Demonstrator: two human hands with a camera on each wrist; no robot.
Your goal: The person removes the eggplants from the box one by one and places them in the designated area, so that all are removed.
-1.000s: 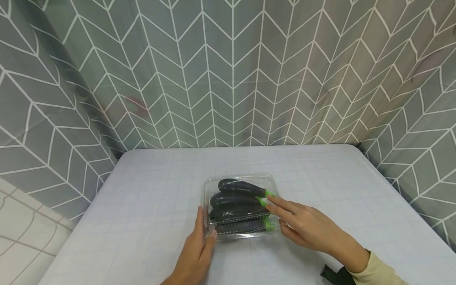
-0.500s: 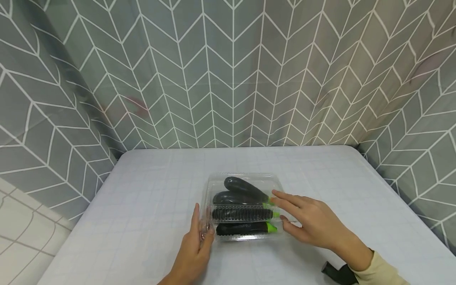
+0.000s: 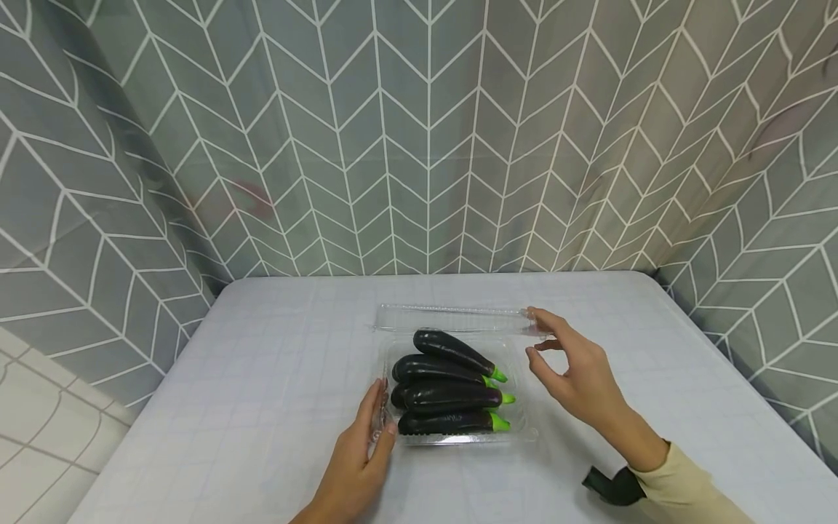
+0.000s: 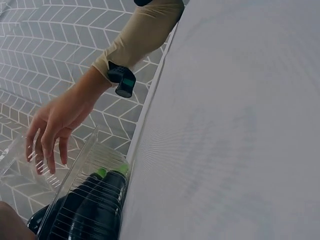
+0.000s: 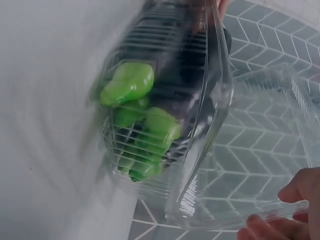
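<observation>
A clear plastic clamshell container [image 3: 524,426] sits on the table with its lid [image 3: 452,318] raised and tilted back at the far side. Inside lie several dark eggplants [image 3: 452,395] with green stems, pointing right. My left hand [image 3: 353,451] holds the container's left side near the front corner, thumb at the front and fingers along the wall. My right hand [image 3: 576,371] touches the lid's right end with its extended fingers, and its thumb stays apart from the lid. In the right wrist view, green stem ends [image 5: 130,82] show through the ribbed wall.
A white cloth covers the table [image 3: 275,349]. Grey chevron-patterned curtains [image 3: 425,145] hang behind it and at both sides. A black strap [image 3: 615,486] sits at the right wrist by the beige sleeve [image 3: 687,487].
The lid has swung up and away toward the far side, uncovering the eggplants. My right hand moved forward and up with it. The left hand has stayed at the container's left side.
</observation>
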